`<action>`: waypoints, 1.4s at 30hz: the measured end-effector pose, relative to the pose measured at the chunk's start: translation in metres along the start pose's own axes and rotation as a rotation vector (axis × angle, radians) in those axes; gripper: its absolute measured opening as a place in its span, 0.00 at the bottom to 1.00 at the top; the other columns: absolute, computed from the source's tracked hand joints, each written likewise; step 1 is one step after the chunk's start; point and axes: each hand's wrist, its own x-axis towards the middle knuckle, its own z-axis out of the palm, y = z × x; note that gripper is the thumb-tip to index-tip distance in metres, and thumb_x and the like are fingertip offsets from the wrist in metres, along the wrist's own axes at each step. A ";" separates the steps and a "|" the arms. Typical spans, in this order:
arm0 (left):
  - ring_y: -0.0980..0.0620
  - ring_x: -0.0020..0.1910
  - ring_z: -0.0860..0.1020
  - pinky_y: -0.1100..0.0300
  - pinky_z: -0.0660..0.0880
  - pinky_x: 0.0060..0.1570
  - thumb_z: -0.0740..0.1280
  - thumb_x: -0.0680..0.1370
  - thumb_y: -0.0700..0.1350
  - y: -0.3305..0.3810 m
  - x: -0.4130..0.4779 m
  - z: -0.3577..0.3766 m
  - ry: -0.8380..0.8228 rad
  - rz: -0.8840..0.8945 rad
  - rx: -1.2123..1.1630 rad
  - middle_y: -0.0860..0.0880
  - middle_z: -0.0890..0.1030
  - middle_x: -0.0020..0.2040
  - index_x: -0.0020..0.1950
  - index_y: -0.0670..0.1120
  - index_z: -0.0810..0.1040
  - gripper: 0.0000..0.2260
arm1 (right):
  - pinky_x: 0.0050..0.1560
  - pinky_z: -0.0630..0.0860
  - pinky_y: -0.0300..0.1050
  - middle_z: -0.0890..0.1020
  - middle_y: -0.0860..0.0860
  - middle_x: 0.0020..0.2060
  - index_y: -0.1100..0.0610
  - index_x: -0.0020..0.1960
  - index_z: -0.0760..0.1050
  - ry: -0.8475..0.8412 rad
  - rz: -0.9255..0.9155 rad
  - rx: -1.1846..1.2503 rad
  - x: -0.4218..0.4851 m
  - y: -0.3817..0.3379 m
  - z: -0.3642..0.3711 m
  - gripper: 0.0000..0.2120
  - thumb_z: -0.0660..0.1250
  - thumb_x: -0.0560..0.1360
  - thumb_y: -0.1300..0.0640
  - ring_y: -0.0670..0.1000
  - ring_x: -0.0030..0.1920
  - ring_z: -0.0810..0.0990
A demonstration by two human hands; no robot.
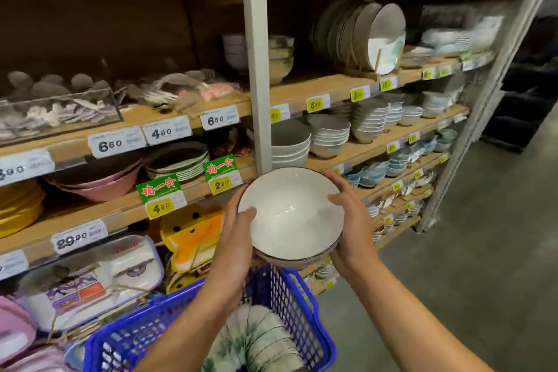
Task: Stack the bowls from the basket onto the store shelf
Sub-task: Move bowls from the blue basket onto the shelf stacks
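Note:
A short stack of white bowls (291, 214) with dark rims hangs in the air in front of the shelving, above the basket. My left hand (238, 220) grips its left side, thumb over the rim. My right hand (350, 220) grips the right side the same way. Below them sits a blue plastic basket (305, 320) with more bowls (256, 338) lying on their sides, white with green marks. On the wooden store shelf (356, 151) behind stands a stack of similar white bowls (290, 145).
A grey upright post (256, 69) splits the shelving. Further bowl stacks (365, 124) and upright plates (368, 36) fill the right bays. Pink bowls (99, 181), plates and boxed trays (99, 278) fill the left bays. Concrete aisle floor (468, 251) lies to the right.

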 end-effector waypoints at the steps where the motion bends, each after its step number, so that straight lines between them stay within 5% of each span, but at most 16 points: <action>1: 0.53 0.61 0.74 0.43 0.76 0.57 0.56 0.76 0.55 0.004 0.000 0.017 0.011 0.045 0.047 0.63 0.76 0.60 0.54 0.76 0.71 0.15 | 0.44 0.79 0.49 0.82 0.51 0.55 0.47 0.53 0.82 0.010 0.013 0.024 0.003 -0.013 -0.010 0.19 0.60 0.68 0.59 0.57 0.55 0.79; 5: 0.60 0.58 0.76 0.59 0.73 0.51 0.58 0.71 0.59 0.006 0.008 0.079 0.057 0.158 -0.018 0.64 0.79 0.56 0.57 0.69 0.75 0.16 | 0.41 0.80 0.49 0.82 0.55 0.54 0.50 0.49 0.83 0.019 0.086 0.138 0.019 -0.055 -0.050 0.20 0.56 0.70 0.65 0.58 0.52 0.80; 10: 0.48 0.59 0.78 0.46 0.76 0.55 0.59 0.74 0.54 0.005 0.027 0.150 0.121 0.109 -0.229 0.51 0.80 0.59 0.61 0.56 0.77 0.17 | 0.44 0.79 0.51 0.83 0.57 0.51 0.54 0.51 0.82 0.048 0.099 0.135 0.047 -0.094 -0.089 0.19 0.56 0.70 0.65 0.60 0.52 0.80; 20: 0.48 0.53 0.79 0.52 0.75 0.42 0.58 0.78 0.51 0.026 0.125 0.223 0.156 0.091 -0.263 0.54 0.83 0.51 0.54 0.62 0.79 0.12 | 0.38 0.79 0.49 0.83 0.57 0.51 0.56 0.59 0.79 0.075 0.105 0.182 0.159 -0.135 -0.112 0.21 0.55 0.72 0.64 0.60 0.48 0.81; 33: 0.48 0.54 0.79 0.50 0.76 0.49 0.60 0.77 0.47 0.073 0.244 0.239 0.332 0.160 -0.206 0.49 0.82 0.53 0.56 0.55 0.78 0.12 | 0.36 0.81 0.47 0.84 0.57 0.48 0.57 0.54 0.81 -0.150 0.221 0.204 0.311 -0.156 -0.064 0.18 0.56 0.72 0.64 0.59 0.47 0.81; 37: 0.49 0.56 0.77 0.50 0.75 0.56 0.57 0.78 0.44 0.086 0.274 0.238 0.447 0.217 -0.174 0.50 0.79 0.56 0.58 0.55 0.76 0.13 | 0.44 0.81 0.52 0.80 0.55 0.54 0.54 0.62 0.77 -0.304 0.298 0.156 0.351 -0.156 -0.043 0.20 0.57 0.73 0.62 0.59 0.52 0.80; 42: 0.45 0.52 0.78 0.48 0.77 0.50 0.55 0.76 0.42 0.099 0.305 0.236 0.620 0.209 -0.236 0.48 0.81 0.50 0.49 0.52 0.78 0.13 | 0.48 0.80 0.52 0.80 0.55 0.54 0.54 0.63 0.75 -0.500 0.340 0.115 0.397 -0.156 -0.021 0.17 0.57 0.76 0.60 0.58 0.54 0.79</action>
